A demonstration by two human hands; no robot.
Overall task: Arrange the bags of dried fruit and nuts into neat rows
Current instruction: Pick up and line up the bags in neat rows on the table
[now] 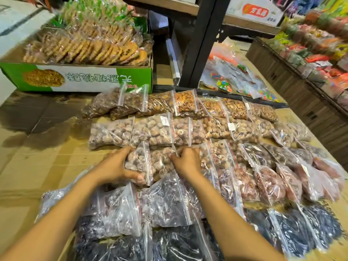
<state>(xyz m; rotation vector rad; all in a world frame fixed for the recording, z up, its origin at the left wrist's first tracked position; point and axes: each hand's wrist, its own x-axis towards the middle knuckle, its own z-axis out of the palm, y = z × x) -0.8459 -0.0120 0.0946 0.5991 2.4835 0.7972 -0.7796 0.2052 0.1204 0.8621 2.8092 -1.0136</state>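
Clear zip bags of dried fruit and nuts lie in rows on flattened cardboard (47, 166). The far row (188, 104) holds golden-brown nuts, and behind my hands runs a row of pale round fruit (150, 130). In the third row, a bag of brown round fruit (150, 162) sits between my hands. My left hand (116, 166) grips that bag's left end, thumb under its near edge. My right hand (186, 161) pinches the bag's upper right part. Nearer rows hold purplish bags (162, 200), reddish bags (269, 183) and black bags (301, 228).
A green and white carton (75, 78) full of wrapped round cookies stands at the back left. A dark metal shelf post (203, 44) rises behind the rows. Colourful candy bags (235, 80) lie past it, and a wooden display of snacks (310, 59) runs along the right.
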